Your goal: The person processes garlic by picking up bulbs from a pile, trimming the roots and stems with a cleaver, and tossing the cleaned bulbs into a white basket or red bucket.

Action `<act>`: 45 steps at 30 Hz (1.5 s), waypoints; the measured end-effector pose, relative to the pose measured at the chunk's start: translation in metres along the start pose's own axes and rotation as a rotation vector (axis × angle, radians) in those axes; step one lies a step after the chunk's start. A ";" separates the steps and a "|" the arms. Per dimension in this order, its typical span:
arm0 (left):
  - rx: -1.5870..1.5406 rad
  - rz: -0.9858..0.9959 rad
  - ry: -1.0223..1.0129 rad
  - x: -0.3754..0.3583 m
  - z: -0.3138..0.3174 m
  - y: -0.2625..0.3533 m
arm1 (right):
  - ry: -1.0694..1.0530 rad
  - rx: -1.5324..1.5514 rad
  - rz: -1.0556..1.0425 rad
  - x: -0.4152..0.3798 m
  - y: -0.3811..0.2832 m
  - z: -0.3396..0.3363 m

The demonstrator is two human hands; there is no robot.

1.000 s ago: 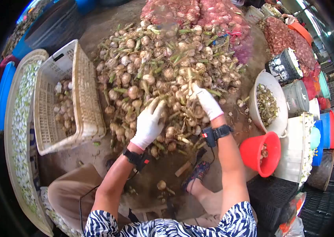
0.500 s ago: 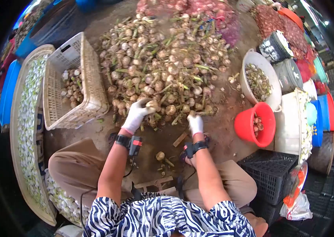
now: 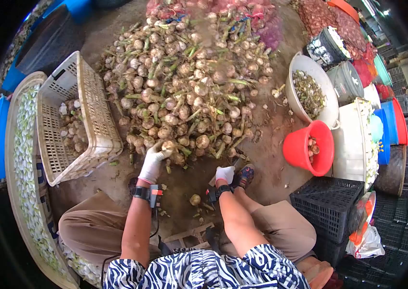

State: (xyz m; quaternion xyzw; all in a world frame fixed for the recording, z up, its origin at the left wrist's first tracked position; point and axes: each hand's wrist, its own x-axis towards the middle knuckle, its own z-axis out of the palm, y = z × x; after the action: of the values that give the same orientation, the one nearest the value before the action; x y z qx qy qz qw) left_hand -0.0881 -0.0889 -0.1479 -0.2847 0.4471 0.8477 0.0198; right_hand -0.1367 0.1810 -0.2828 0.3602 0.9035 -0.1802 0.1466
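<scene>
A large heap of garlic bulbs (image 3: 184, 91) with cut stalks lies on the floor in front of me. My left hand (image 3: 153, 163), in a white glove, is at the near edge of the heap with its fingers closed on a garlic bulb (image 3: 167, 146). Lower and to the right, my right hand (image 3: 224, 174), also gloved, is curled into a fist near my shoe (image 3: 245, 176). What the fist grips is hidden; a thin strip shows beside it. A single bulb (image 3: 195, 200) lies on the floor between my legs.
On the left stands a cream plastic crate (image 3: 100, 120) with some bulbs inside, beside a long tray of white-green pieces (image 3: 28, 159). At right are a red bucket (image 3: 294, 147), a white basin of trimmings (image 3: 293, 86) and a black crate (image 3: 327, 197). Net sacks (image 3: 261, 21) lie behind the heap.
My right hand has drawn back toward me and left, away from the heap's edge. My left hand stays on a bulb at the heap. The camera view has shifted slightly.
</scene>
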 end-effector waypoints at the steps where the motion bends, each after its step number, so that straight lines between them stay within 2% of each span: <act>1: 0.109 0.091 0.051 -0.004 0.010 0.000 | 0.010 0.008 -0.027 0.001 0.006 0.008; 3: 0.196 0.126 -0.026 -0.016 0.018 0.008 | 0.021 0.064 0.065 -0.004 0.008 0.009; 5: 0.144 0.108 -0.055 -0.024 0.025 0.016 | -0.103 0.475 0.148 -0.013 0.008 -0.006; 6: 0.191 0.107 -0.045 -0.027 0.024 0.018 | -0.100 0.477 0.141 -0.005 0.020 0.002; 8: 0.228 0.130 -0.040 -0.028 0.027 0.019 | -0.508 1.117 0.202 0.020 0.038 0.024; 9: 0.256 0.224 -0.054 -0.028 0.030 0.018 | -0.507 1.122 0.182 0.016 0.031 0.007; 10: 0.284 0.313 -0.062 -0.032 0.033 0.018 | -0.610 1.089 0.131 -0.001 0.020 -0.022; 11: 0.461 0.301 -0.067 -0.045 0.040 0.032 | -0.716 1.049 0.084 -0.025 0.011 -0.056; 12: 0.434 0.310 -0.090 -0.053 0.044 0.034 | -0.745 0.983 0.035 -0.061 -0.007 -0.104; 13: 0.407 0.324 -0.114 -0.059 0.049 0.037 | -0.674 0.882 -0.158 -0.072 -0.014 -0.120; 15: 0.430 0.233 -0.120 -0.083 0.061 0.052 | -0.522 0.971 -0.567 -0.102 -0.023 -0.154; 17: 0.396 0.286 -0.151 -0.105 0.071 0.063 | -0.728 1.049 -0.585 -0.147 -0.032 -0.226; 18: 0.398 0.297 -0.151 -0.108 0.073 0.063 | -0.879 0.982 -0.505 -0.150 -0.027 -0.239; 19: 0.460 0.389 -0.166 -0.111 0.075 0.061 | -0.880 0.985 -0.513 -0.155 -0.023 -0.243; 20: 0.524 0.480 -0.182 -0.114 0.077 0.059 | -0.653 0.710 -0.849 -0.158 -0.019 -0.246; 21: 0.529 0.489 -0.182 -0.123 0.081 0.064 | -0.403 0.415 -1.147 -0.162 -0.017 -0.249; 22: 0.557 0.476 -0.174 -0.137 0.085 0.072 | -0.427 0.460 -1.064 -0.177 -0.017 -0.260; 23: 0.586 0.461 -0.162 -0.147 0.086 0.075 | -0.431 0.464 -1.067 -0.185 -0.017 -0.268; 25: 0.672 0.511 -0.150 -0.156 0.081 0.072 | -0.155 0.548 -1.299 -0.198 -0.020 -0.279; 27: 0.549 0.244 -0.168 -0.172 0.084 0.079 | -0.084 0.505 -1.340 -0.206 -0.022 -0.286; 28: 0.551 0.247 -0.169 -0.167 0.081 0.068 | -0.046 0.373 -1.460 -0.206 -0.022 -0.287; 30: 0.207 0.436 -0.263 -0.158 0.074 0.047 | -0.023 0.161 -1.638 -0.213 -0.021 -0.294; 31: 0.209 0.431 -0.255 -0.161 0.070 0.046 | -0.034 0.163 -1.638 -0.215 -0.019 -0.296; 33: 0.557 0.601 -0.247 -0.170 0.066 0.050 | 0.053 0.012 -1.715 -0.218 -0.014 -0.297; 34: 0.560 0.595 -0.247 -0.176 0.067 0.054 | 0.056 -0.031 -1.748 -0.217 -0.011 -0.297; 36: 0.736 0.723 -0.240 -0.188 0.066 0.060 | 0.027 -0.080 -1.765 -0.217 -0.005 -0.299; 41: 0.772 0.691 -0.222 -0.202 0.061 0.055 | 0.003 -0.102 -1.792 -0.211 0.003 -0.284; 43: 0.492 0.552 -0.207 -0.207 0.063 0.054 | 0.052 -0.027 -1.779 -0.204 0.003 -0.275; 45: 0.579 0.586 -0.193 -0.217 0.063 0.063 | 0.066 -0.049 -1.773 -0.196 0.000 -0.267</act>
State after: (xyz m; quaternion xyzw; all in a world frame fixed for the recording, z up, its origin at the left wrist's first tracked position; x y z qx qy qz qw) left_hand 0.0456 -0.0305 0.0354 -0.0475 0.7249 0.6797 -0.1012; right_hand -0.0360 0.1789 0.0330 -0.4706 0.8575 -0.1975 -0.0652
